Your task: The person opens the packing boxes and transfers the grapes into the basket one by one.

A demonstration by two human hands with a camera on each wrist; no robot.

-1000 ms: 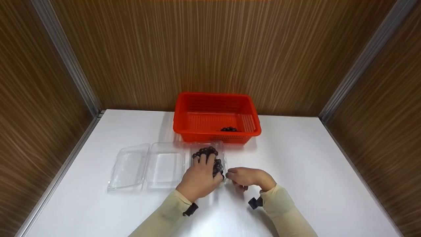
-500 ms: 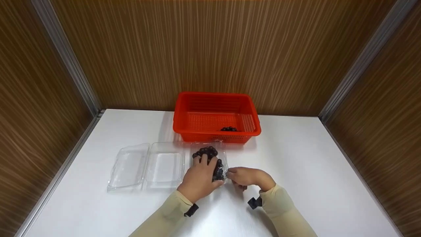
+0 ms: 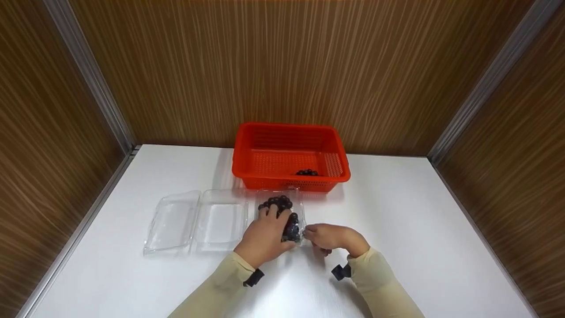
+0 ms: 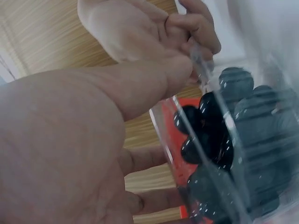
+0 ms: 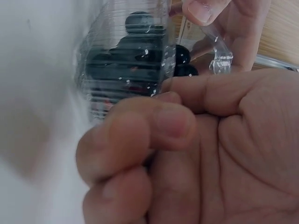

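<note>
- My left hand (image 3: 265, 236) lies over the small clear plastic clamshell box of dark round berries (image 3: 284, 211), fingers spread across its top and curled round its near end; the left wrist view shows my thumb (image 4: 154, 84) pressed against the box's clear edge.
- My right hand (image 3: 329, 237) sits just to the right of the left one, its fingertips (image 5: 163, 121) curled together and pinching the near right corner of the same box.
- The two hands are close together, nearly touching at that corner, both clamped on the box.
- The box stands on the white worktop (image 3: 419, 229) directly ahead of my hands, with the dark berries (image 4: 219, 140) visible through its ribbed wall.
- Left of my left hand, just beside the berry box, lies an open empty clear plastic clamshell tray (image 3: 198, 223), its two halves flat on the worktop.
- Beyond my hands, just behind the berry box, stands a red perforated plastic basket (image 3: 247, 154).
- A small cluster of dark berries (image 3: 306, 172) lies inside the basket, near its front right.
- Both forearms wear pale beige sleeves (image 3: 379, 287), each with a black strap at the wrist (image 3: 340, 271).
</note>
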